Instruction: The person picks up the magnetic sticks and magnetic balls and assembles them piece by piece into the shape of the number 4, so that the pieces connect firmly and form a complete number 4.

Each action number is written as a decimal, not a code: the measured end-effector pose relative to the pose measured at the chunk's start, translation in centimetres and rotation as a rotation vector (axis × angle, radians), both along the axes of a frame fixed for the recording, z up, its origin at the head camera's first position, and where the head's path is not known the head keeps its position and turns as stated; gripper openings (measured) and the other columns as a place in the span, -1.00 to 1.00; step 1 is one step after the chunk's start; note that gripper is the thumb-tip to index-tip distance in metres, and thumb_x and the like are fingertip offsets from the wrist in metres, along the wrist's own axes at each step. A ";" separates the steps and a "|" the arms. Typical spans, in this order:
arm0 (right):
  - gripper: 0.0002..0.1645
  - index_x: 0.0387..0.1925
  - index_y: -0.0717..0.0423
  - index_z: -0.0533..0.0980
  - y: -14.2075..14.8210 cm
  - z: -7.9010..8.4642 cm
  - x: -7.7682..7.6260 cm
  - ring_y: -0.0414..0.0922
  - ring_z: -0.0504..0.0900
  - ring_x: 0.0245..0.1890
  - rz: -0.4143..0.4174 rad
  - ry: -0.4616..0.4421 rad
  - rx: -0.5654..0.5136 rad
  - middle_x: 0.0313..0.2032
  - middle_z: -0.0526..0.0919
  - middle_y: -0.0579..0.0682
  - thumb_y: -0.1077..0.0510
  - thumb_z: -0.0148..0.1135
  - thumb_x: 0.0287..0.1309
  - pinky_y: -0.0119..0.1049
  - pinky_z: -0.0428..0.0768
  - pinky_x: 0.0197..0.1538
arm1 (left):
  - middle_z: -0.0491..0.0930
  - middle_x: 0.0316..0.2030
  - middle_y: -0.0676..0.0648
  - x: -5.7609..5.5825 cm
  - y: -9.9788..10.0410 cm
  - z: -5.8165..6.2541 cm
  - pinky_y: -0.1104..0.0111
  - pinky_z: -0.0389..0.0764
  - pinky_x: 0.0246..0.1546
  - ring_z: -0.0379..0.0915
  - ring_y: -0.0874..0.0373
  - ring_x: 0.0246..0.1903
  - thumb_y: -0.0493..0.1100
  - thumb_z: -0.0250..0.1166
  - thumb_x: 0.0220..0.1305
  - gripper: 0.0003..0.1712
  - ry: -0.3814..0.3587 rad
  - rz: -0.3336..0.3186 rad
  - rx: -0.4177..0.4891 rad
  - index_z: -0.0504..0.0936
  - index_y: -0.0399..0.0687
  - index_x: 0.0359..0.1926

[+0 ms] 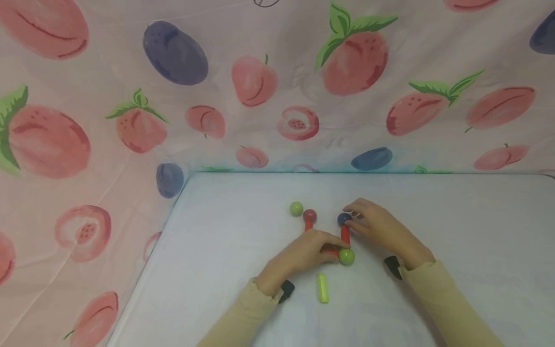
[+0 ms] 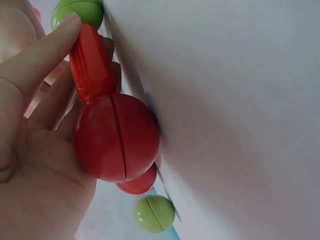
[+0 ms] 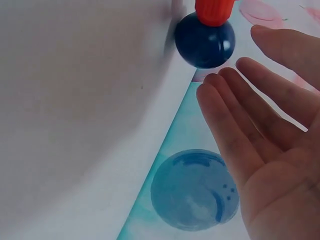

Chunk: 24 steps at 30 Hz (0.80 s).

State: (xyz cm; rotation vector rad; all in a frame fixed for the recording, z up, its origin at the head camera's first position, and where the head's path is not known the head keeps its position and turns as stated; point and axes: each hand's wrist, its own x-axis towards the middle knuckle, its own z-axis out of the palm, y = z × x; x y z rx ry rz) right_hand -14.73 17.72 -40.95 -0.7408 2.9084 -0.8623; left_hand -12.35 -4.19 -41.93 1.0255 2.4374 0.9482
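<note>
My left hand [image 1: 305,253] grips a red rod [image 2: 92,65] between thumb and fingers, the thumb tip beside a green ball [image 1: 347,256] at the rod's end. At its other end is a red ball [image 2: 117,137], hidden behind the hand in the head view. From the green ball another red rod [image 1: 345,235] runs to a dark blue ball [image 1: 344,219]. My right hand [image 1: 381,229] is beside the blue ball, its fingers extended and apart from it in the right wrist view. A second red ball [image 1: 310,216] tops a red rod partly covered by my left hand.
A loose green ball [image 1: 297,208] lies left of the second red ball. Nearer the body is a yellow-green rod [image 1: 323,287]. The white table [image 1: 477,231] meets a fruit-printed cloth [image 1: 295,86] at the back and left.
</note>
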 end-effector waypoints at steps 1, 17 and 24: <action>-0.62 0.04 0.26 0.57 0.0 0.1 0.1 0.06 0.66 -0.08 0.001 0.003 0.002 -0.09 0.65 0.11 0.22 0.36 0.20 0.02 0.64 0.03 | 0.68 0.05 0.15 0.0 0.0 0.0 0.62 0.41 0.16 0.50 0.44 0.09 -0.18 0.38 0.24 -0.58 -0.004 0.001 0.000 0.67 0.05 0.14; -0.62 0.03 0.20 0.59 -0.1 1.0 2.5 0.02 0.65 -0.08 0.017 0.055 0.039 -0.06 0.65 0.07 0.21 0.39 0.17 -0.02 0.66 0.01 | 0.69 0.03 0.16 -0.7 -0.2 -0.2 0.61 0.42 0.16 0.51 0.46 0.07 -0.20 0.39 0.24 -0.57 -0.052 -0.019 0.028 0.66 0.04 0.15; -0.63 0.03 0.14 0.59 0.0 1.6 3.9 0.02 0.64 -0.02 0.015 0.048 0.056 -0.04 0.65 0.04 0.21 0.39 0.17 0.02 0.64 0.06 | 0.68 0.02 0.19 -0.9 -0.3 -0.3 0.62 0.44 0.14 0.52 0.48 0.03 -0.19 0.39 0.24 -0.56 -0.043 -0.017 0.034 0.66 0.06 0.16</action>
